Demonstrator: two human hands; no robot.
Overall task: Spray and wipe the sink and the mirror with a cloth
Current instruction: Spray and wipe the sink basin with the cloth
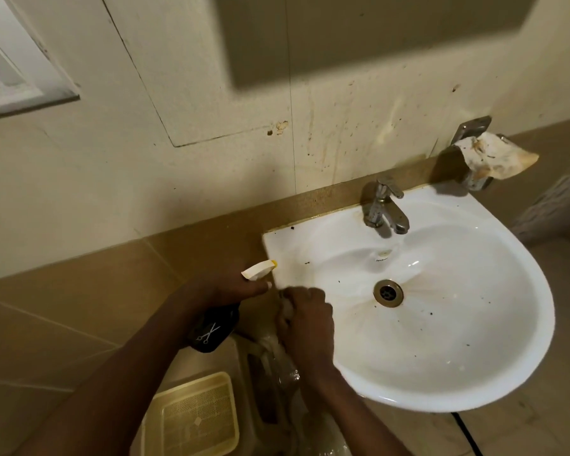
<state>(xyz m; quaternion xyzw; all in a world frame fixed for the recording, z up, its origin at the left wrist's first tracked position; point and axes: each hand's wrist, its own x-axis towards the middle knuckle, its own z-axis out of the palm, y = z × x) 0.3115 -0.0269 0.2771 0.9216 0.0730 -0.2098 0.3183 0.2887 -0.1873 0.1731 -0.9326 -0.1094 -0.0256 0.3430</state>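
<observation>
A white wall-hung sink [474, 340] fills the right half of the view, with dark specks in the bowl and a metal drain [388, 292]. My left hand [231, 286] grips a black spray bottle [211, 330] with a white and yellow nozzle [259, 268], held just left of the sink's rim and aimed toward it. My right hand [305, 320] grips a bunched pale cloth [285, 309] against the sink's left rim. The mirror [375, 37] hangs on the wall above, its lower part in view.
A chrome tap [384, 207] stands at the back of the sink. A stained soap holder [484, 158] juts from the wall at right. A yellow plastic tray [195, 419] lies on the floor below. A window [14, 70] is at upper left.
</observation>
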